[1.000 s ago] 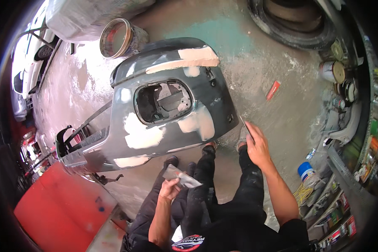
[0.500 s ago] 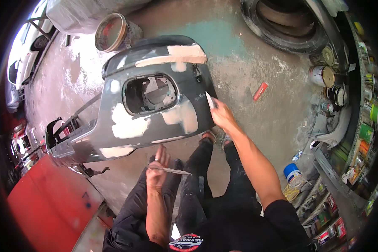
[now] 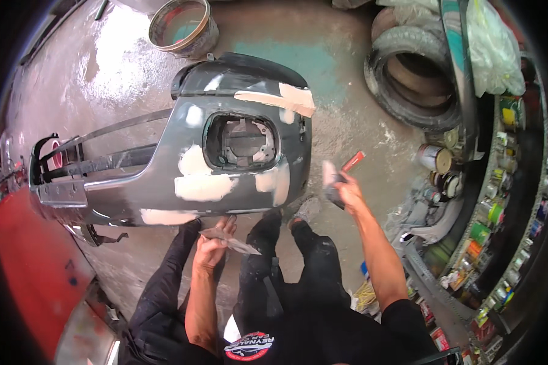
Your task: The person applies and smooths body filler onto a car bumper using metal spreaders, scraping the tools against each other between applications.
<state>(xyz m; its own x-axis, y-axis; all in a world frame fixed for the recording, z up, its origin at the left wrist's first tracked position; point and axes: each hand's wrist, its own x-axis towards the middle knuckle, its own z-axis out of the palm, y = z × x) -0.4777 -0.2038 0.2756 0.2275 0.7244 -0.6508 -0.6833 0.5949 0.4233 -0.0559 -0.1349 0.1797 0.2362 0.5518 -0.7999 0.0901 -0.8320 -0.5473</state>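
Observation:
A dark grey car bumper cover (image 3: 128, 193) stretches across the floor in front of me, blotched with several beige filler patches (image 3: 204, 187) around its oval opening. My left hand (image 3: 208, 250) is closed on a thin, flat grey plate (image 3: 240, 246), just on the near side of the bumper's lower edge. Off the bumper's right end, my right hand (image 3: 350, 193) grips a filler spreader (image 3: 331, 182). Motion blurs this spreader, which looks pale at one end and dark at the other. It is apart from the bumper.
A red stick-like piece (image 3: 353, 160) lies on the floor. An open bucket (image 3: 202, 44) stands at the back. On the right are tyres (image 3: 386, 106), cans (image 3: 434, 157) and loaded shelves. A red panel (image 3: 36, 261) lies left. Another pair of dark-trousered legs (image 3: 164, 261) is close on my left.
My right hand has pulled away from the bumper's right side, moving right and nearer with the spreader. The left still holds the plate. The view has shifted.

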